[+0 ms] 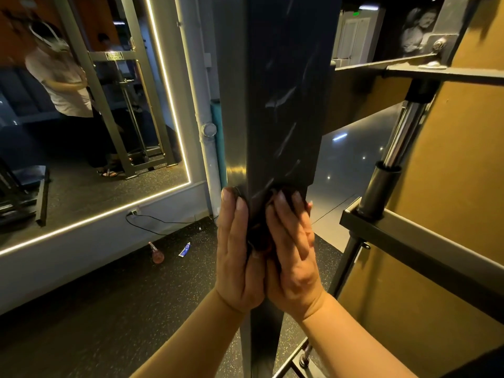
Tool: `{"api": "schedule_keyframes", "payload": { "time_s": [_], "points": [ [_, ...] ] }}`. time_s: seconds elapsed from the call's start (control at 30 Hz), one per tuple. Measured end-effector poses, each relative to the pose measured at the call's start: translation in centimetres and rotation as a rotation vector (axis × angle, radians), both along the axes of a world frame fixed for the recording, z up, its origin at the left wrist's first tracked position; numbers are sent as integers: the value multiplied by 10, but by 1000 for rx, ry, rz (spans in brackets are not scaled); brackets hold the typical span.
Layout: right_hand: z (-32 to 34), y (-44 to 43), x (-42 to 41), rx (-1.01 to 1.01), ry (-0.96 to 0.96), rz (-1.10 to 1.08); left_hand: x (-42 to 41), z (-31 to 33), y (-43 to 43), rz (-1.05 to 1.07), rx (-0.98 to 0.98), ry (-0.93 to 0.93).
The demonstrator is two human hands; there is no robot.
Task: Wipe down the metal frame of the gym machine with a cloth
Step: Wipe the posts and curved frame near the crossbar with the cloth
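Fingers (pixel 231 214): straight and close together on both hands; left hand (pixel 237 249) and right hand (pixel 294 257) press flat, lower centre of frame.
Cloth: dark crumpled cloth (pixel 259 225), trapped between the palms and the post.
Frame: tall dark square metal post (pixel 283 91), centre of frame.
Progress: smeary streaks above the hands suggest that stretch is wiped. The post below and the grey metal crossbar (pixel 409 241) at right look still to do.
Count: two hands, one cloth, one post. On the speckled black floor (pixel 109 309) are one reddish bottle (pixel 157 255) and one blue-and-white tube (pixel 185 249).
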State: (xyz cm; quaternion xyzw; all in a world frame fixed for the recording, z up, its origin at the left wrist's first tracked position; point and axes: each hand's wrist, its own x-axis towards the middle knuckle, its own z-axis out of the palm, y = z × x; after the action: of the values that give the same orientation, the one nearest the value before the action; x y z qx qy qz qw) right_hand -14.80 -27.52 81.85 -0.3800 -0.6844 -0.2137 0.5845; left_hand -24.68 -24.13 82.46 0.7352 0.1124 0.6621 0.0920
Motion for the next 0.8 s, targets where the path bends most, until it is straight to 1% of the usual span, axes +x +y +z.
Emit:
{"api": "schedule_keyframes", "payload": {
  "time_s": [0.07,0.13,0.2,0.27,0.43,0.5,0.57,0.67,0.73,0.8],
  "points": [
    [0,4,13,42,-162,-18,1,1,-1,-6,-9,-3],
    [-12,4,23,22,-196,-36,-1,0,-1,-19,-10,9],
    [-25,2,27,-12,-177,-52,-3,-2,1,-29,-5,29],
    [-22,-1,27,-23,-139,-44,-3,-3,1,-27,-7,48],
    [20,5,9,73,59,-18,-1,-5,2,-8,-24,25],
    [10,10,5,108,92,-71,-1,-5,2,4,-15,24],
    [-25,7,2,54,75,-139,1,-4,2,15,-12,19],
    [-83,-9,7,-126,-34,-167,2,-5,0,27,-32,11],
    [-86,-13,15,-151,-81,-143,1,-6,-1,27,-32,16],
    [-59,-7,14,-109,-51,-103,0,-7,0,15,-27,16]
  ]
}}
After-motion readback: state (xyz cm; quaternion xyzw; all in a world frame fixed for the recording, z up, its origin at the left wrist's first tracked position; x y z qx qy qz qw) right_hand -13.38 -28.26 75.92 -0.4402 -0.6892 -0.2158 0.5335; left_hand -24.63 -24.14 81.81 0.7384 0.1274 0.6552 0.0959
